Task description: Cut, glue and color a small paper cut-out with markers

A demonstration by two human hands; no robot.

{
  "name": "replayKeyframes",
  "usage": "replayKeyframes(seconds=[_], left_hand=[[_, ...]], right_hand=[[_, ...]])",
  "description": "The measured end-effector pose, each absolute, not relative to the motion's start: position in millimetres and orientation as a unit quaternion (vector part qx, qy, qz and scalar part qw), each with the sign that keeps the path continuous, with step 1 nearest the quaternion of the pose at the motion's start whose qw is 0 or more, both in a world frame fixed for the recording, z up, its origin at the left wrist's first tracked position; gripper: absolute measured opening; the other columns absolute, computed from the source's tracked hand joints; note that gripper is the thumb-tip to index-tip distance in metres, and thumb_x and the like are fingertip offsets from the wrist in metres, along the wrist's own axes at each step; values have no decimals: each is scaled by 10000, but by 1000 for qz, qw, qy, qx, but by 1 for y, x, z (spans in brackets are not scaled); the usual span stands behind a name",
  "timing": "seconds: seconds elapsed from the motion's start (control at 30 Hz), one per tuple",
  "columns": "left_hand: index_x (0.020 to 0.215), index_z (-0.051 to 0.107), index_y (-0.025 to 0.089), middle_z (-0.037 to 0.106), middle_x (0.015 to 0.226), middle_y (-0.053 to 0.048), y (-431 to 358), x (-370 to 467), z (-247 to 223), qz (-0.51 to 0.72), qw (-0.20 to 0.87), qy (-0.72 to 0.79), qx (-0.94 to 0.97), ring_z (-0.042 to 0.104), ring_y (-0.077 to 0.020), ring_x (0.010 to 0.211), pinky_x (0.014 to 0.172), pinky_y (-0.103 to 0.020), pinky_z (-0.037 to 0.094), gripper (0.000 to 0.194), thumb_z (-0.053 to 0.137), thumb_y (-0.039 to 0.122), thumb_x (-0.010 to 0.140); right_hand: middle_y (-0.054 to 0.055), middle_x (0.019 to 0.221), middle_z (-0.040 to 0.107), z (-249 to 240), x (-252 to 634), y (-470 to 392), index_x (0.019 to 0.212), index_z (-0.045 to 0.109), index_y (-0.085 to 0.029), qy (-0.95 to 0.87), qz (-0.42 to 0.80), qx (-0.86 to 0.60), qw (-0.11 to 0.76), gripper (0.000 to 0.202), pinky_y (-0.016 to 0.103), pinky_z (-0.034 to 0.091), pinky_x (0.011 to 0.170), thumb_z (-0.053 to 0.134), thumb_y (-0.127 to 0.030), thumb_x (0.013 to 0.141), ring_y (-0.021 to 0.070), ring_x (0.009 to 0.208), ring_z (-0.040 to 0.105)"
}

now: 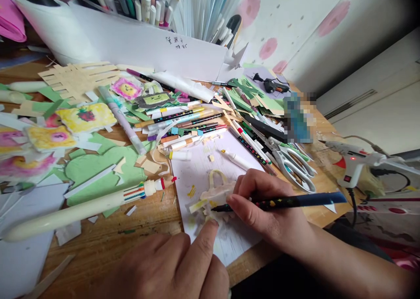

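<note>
My right hand (262, 207) is closed round a black felt-tip pen (278, 202) patterned with small coloured shapes. Its dark tip meets a small pale paper cutout (206, 211) with ragged edges. My left hand (177, 264) rests its stretched index finger on the lower edge of that cutout, with the other fingers bent and nothing gripped. Just above lies a cream bag-shaped paper piece with a looped handle (218, 176), partly hidden by my right hand. Beneath them is a white sheet (229, 253) with smudges and yellow strokes. An uncapped yellow-tipped marker (238, 160) lies behind my right hand.
Scissors (295, 165) and a glue gun (356, 159) with a lit red light are at the right. A thick multicolour pen (82, 211) lies left, near green paper (105, 163). Several markers (183, 117) and paper scraps crowd the back before a white box (147, 49).
</note>
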State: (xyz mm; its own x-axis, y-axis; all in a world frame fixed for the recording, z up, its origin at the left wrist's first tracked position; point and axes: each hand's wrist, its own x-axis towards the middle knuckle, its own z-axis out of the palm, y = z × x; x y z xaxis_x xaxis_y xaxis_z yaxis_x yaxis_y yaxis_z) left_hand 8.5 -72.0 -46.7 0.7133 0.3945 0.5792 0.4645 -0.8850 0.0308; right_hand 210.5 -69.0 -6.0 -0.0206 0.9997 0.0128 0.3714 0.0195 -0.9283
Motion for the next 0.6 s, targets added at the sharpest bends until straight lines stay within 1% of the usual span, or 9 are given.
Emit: replayKeyframes(seconds=[0.13,0.23,0.33,0.43,0.5,0.6], left_hand=[[709,517,228,749,973,-67,-70,8,-46,-293,53,-217,-930,620,-220,526,455,-365,399,198,408,153,856],[690,508,229,753,957,-76,-70,5,-46,-283,50,-212,-934,619,-224,520,443,-365,389,210,401,151,853],[686,507,231,755,928,-66,-70,5,-47,-287,45,-208,-934,603,-214,502,442,-362,391,216,401,145,853],[684,505,226,753,953,-66,-72,6,-46,-286,32,-216,-933,619,-209,537,472,-350,405,210,420,140,856],[688,512,221,749,971,-69,-72,6,-45,-286,23,-225,-931,637,-214,573,496,-349,422,222,408,128,861],[722,544,214,744,949,-64,-68,4,-40,-287,9,-211,-934,654,-218,610,527,-353,454,251,370,120,878]], right_hand=[[-32,540,498,-6,211,-69,617,484,-234,-579,399,-582,409,306,252,301,415,701,-319,815,116,475,383],[-29,542,510,-5,211,-68,613,487,-232,-572,409,-582,408,311,251,312,416,713,-326,804,117,473,400],[-25,548,518,-4,211,-67,607,488,-227,-591,397,-578,400,295,246,313,419,684,-293,818,112,474,409],[-38,529,488,-4,211,-65,602,482,-224,-575,408,-575,416,302,238,300,416,679,-288,821,105,466,385],[-40,527,494,-5,211,-65,601,485,-222,-565,425,-569,420,304,238,305,419,693,-292,812,103,465,392],[-39,546,498,-6,213,-66,594,483,-214,-581,418,-566,409,298,242,304,439,706,-236,790,103,485,397]])
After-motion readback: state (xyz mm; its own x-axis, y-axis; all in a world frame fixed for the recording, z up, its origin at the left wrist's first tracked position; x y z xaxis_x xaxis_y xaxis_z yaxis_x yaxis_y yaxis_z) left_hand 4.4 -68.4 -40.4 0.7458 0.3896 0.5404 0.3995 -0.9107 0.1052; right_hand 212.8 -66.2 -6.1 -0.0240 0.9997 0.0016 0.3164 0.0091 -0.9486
